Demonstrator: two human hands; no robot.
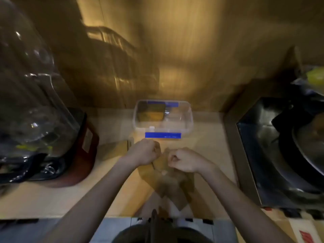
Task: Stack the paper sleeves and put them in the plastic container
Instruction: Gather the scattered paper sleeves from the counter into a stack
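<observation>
A clear plastic container (188, 120) with blue clips stands on the counter ahead of me; something brown lies in its left half. Brown paper sleeves (172, 183) lie loosely overlapped on the counter under and behind my hands. My left hand (143, 152) and my right hand (184, 161) are both curled into fists close together, pinching the top of a paper sleeve (162, 162) between them. The picture is blurred, so the exact grip is unclear. Another brown sleeve (114, 149) lies to the left of my left hand.
A blender with a clear jug and dark red base (82, 155) stands at the left. A black stove top with a pan (284, 151) fills the right. A wooden wall rises behind the container. The counter's front edge is near my body.
</observation>
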